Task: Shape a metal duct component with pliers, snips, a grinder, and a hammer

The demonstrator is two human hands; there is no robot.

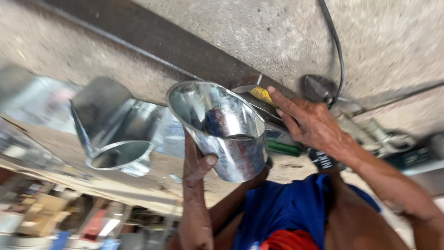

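Hands at work on sheet metal. Left hand (200, 162) grips a shiny cone-shaped metal piece (221, 127) from below, thumb on its outer wall. Right hand (309, 124) presses a yellow-marked tool (260, 94) against the cone's rim, fingers curled around it. A steady hold looks important. Similar metal cones (115, 132) lie left.

Left hand (200, 162): forearm raised upright, fingers curled closed, thumb pressed forward. Right hand (309, 121): arm reaching in from the right, fingers extended, palm down.
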